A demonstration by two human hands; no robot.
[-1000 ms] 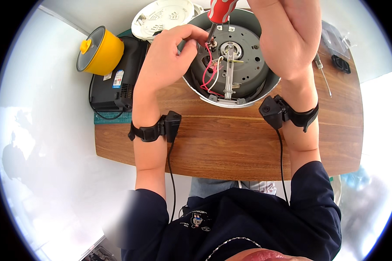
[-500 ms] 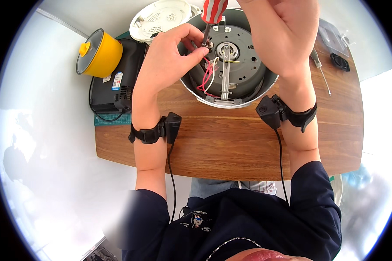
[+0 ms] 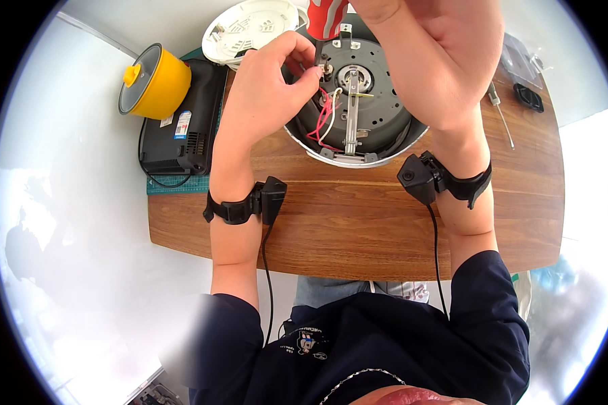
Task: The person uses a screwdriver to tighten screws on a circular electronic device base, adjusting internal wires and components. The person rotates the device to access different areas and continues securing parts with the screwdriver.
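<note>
A round grey metal appliance body (image 3: 378, 101) with a central metal bar and red and white wires (image 3: 324, 115) sits at the far middle of the table. My left hand (image 3: 270, 94) curls at its left part, thumb and fingers closed round a small metal fitting (image 3: 327, 69) where the screwdriver's shaft comes down; exactly what they grip is partly hidden. My right hand (image 3: 439, 61) is closed high over the body's right side on a red and silver screwdriver (image 3: 325, 17), whose handle runs out of the top edge.
A wooden table (image 3: 358, 223) holds a black appliance (image 3: 175, 152) on a green mat with a yellow lidded pot (image 3: 159, 88) on it. A white plastic cover (image 3: 246, 27) lies behind. At right are a thin screwdriver (image 3: 503, 118), black part (image 3: 528, 98) and clear box (image 3: 520, 57).
My left thumb and fingers have shifted up and closed in at the screwdriver's lower end. The screwdriver and my right hand have moved slightly left, then my right palm back to the right.
</note>
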